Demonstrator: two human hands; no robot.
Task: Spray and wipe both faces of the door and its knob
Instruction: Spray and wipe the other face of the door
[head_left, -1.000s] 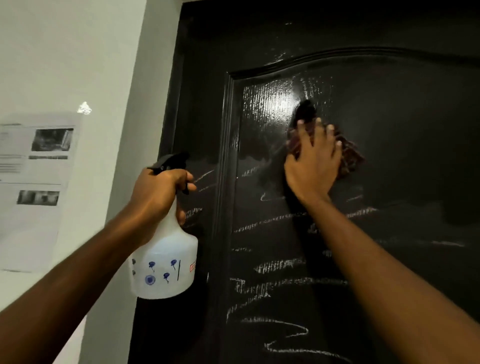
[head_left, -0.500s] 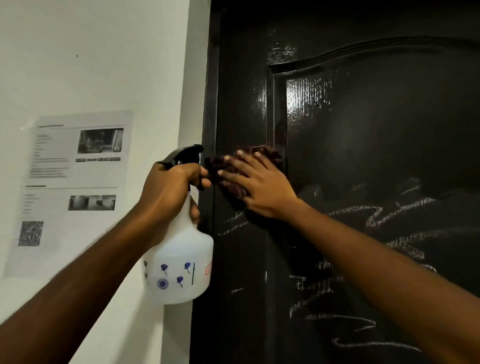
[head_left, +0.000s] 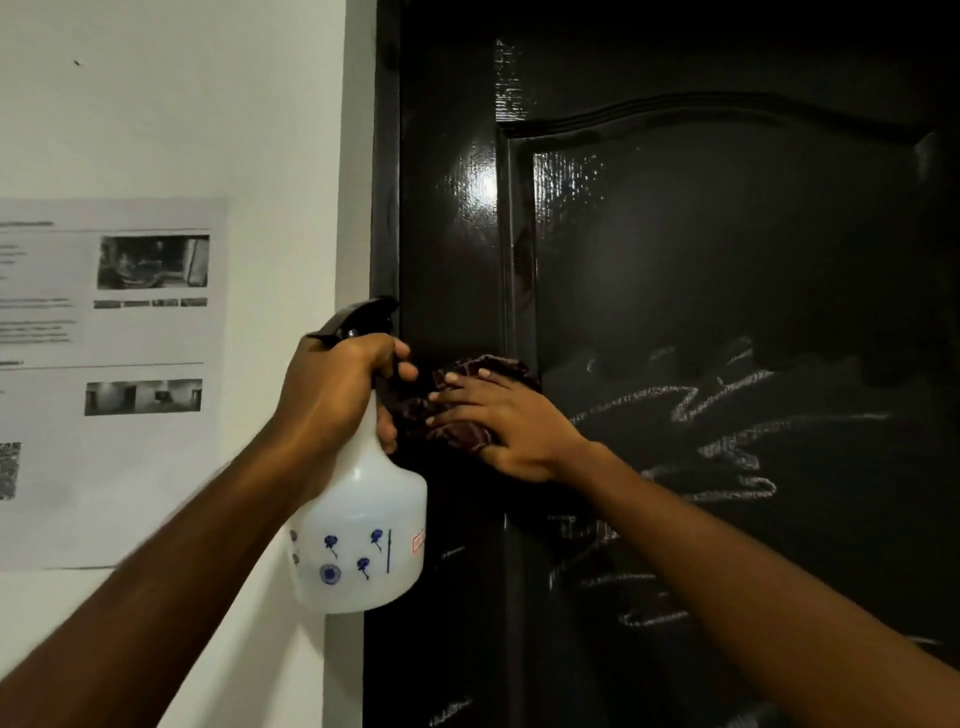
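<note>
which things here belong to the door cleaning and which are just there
Job:
door, with white streaks
bottle, gripped by the left hand
cloth, pressed to the door by the right hand

Just there:
printed notice
wall it hangs on

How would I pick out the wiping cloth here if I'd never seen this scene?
Find the big glossy black door filling the right side. On its left edge strip, beside the white spray bottle, the right hand presses flat on a crumpled cloth. It is dark reddish and checked, unlike the plain black door around it.
</note>
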